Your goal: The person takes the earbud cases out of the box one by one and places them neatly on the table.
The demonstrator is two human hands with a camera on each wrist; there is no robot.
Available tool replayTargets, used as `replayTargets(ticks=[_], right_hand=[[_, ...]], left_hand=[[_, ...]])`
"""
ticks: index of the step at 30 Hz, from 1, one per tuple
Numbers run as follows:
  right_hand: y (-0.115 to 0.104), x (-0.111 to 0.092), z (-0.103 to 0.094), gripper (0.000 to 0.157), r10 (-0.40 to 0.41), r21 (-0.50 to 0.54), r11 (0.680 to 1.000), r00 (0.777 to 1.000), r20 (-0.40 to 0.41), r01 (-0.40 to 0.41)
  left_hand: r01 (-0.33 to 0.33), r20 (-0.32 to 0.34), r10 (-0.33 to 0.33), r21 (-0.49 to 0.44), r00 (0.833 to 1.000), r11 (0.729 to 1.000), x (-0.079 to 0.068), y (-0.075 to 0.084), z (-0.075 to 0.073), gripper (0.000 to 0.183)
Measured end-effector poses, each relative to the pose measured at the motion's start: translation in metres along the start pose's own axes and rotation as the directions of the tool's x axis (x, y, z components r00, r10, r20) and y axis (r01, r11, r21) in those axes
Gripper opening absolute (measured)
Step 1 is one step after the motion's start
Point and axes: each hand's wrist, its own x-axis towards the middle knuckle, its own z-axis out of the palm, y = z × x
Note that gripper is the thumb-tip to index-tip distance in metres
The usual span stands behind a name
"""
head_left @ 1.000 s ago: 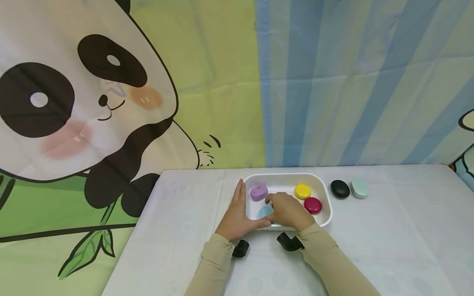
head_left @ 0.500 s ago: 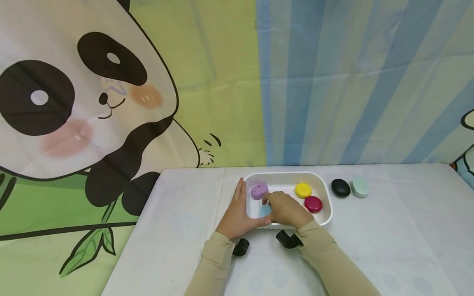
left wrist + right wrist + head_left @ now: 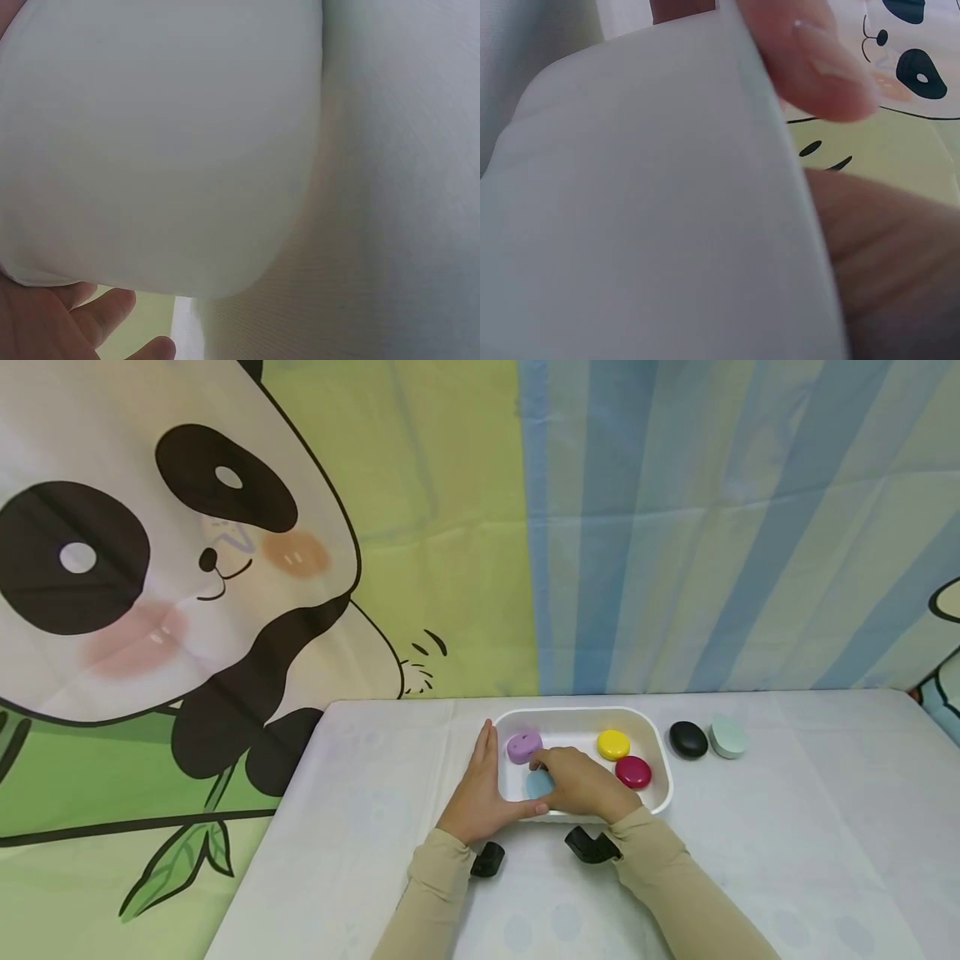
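A white tray (image 3: pixel 585 717) with a raised rim stands on the table, with several coloured round pieces in it. My left hand (image 3: pixel 480 797) lies against the tray's left side, fingers straight, the thumb along the near rim. The right hand (image 3: pixel 585 783) reaches over the near rim, its fingers curled about a light blue round piece (image 3: pixel 538 783); fingertip contact is partly hidden. A purple round piece (image 3: pixel 523 747) with small dark marks lies behind it. On the right are a yellow piece (image 3: pixel 613 744) and a dark red piece (image 3: pixel 633 772). The left wrist view shows the tray's outer wall (image 3: pixel 165 150).
Outside the tray, to its right, a black round piece (image 3: pixel 687 740) and a pale green round piece (image 3: pixel 727 737) lie side by side on the white-covered table (image 3: pixel 787 827). A printed panda curtain (image 3: pixel 435 527) hangs behind the far table edge.
The right hand's fingers shift slightly around the light blue piece, and the right wrist moves a little to the right. The left hand and the tray stay in place.
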Motion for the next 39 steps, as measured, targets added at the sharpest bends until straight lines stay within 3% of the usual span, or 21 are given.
replayTargets(ticks=[9,17,26,39], right_hand=[[0.006,-0.008,-0.002,0.052,-0.015,-0.020,1.000,0.992,-0.127,0.012],[0.007,-0.019,-0.009,0.051,0.032,-0.014,0.999,0.974,-0.226,-0.036],[0.014,-0.033,-0.020,0.050,-0.020,-0.028,1.000,0.929,-0.369,0.010],[0.024,-0.052,-0.038,0.053,-0.028,-0.019,1.000,0.877,-0.479,0.022]], left_hand=[[0.001,-0.001,-0.001,-0.010,1.000,1.000,0.001,-0.001,0.001,0.143],[0.009,-0.009,-0.009,-0.008,1.000,1.000,0.000,-0.001,0.000,0.140],[0.005,-0.011,-0.005,-0.017,1.000,1.000,0.000,-0.001,0.001,0.140],[0.005,-0.003,-0.005,-0.029,1.000,1.000,0.000,-0.001,0.001,0.140]])
